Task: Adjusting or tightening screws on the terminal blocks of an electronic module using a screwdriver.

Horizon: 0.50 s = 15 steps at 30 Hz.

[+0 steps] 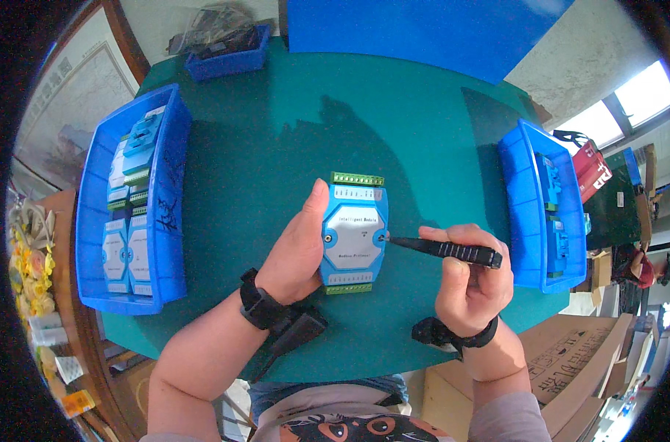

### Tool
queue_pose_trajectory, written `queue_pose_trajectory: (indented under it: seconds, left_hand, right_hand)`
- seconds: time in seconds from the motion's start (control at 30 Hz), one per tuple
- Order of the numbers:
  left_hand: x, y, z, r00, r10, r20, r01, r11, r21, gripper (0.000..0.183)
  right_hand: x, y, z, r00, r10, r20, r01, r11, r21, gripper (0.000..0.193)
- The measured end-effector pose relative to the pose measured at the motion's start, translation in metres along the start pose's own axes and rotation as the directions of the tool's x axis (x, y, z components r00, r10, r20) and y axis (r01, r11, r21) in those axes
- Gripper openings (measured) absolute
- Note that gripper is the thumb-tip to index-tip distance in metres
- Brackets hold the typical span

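Observation:
In my left hand (296, 239) is a blue and white electronic module (353, 234), gripped along its left side with the thumb up the edge. Green terminal blocks run along its top end and its bottom end, and a round screw hole sits at each side. My right hand (476, 276) is closed round a pair of black tweezers (453, 252), pointing left. Their tip meets the hole at the module's right side; whether anything is pinched in it is too small to tell.
Several similar modules lie in a blue bin (171, 243) on the left. Another blue bin (523, 214) with blue parts stands at right. A small blue bin (232, 66) holds dark items at the back of the green table (246, 147). Cardboard boxes (563, 353) stand lower right.

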<state>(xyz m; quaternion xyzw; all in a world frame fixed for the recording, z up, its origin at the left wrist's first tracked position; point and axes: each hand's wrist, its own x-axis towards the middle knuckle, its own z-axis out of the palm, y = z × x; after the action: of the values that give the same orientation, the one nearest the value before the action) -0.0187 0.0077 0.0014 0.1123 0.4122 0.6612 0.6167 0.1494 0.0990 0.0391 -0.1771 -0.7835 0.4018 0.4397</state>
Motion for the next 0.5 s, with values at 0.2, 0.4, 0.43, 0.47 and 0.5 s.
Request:
queue_pose_trajectory:
  seconds: [0.2,0.4,0.43,0.47,0.5]
  left_hand:
    - [0.0007,-0.0014,-0.0012,1.0,0.011,0.006,-0.011,1.0,0.0,0.067]
    - [0.0001,-0.0009,-0.0016,1.0,0.01,0.006,-0.01,1.0,0.0,0.068]
    - [0.0009,-0.0016,-0.0019,1.0,0.009,0.004,-0.009,1.0,0.0,0.068]
    - [0.0014,-0.002,-0.0019,1.0,0.008,0.002,-0.008,1.0,0.0,0.068]
    - [0.0015,-0.0021,-0.0018,1.0,0.007,0.004,-0.007,1.0,-0.002,0.068]
  right_hand:
    - [-0.0001,0.0037,-0.001,0.999,-0.042,0.013,0.041,0.998,0.042,0.015]
    - [0.0015,0.0032,-0.0008,0.997,-0.076,0.024,0.075,0.996,0.045,0.016]
    - [0.0021,0.0039,-0.0015,0.996,-0.083,0.028,0.082,0.996,0.045,0.016]
    - [0.0023,0.0044,-0.0018,0.995,-0.09,0.032,0.089,0.995,0.045,0.016]
    - [0.0021,0.0047,-0.0017,0.996,-0.089,0.026,0.087,0.995,0.05,0.016]
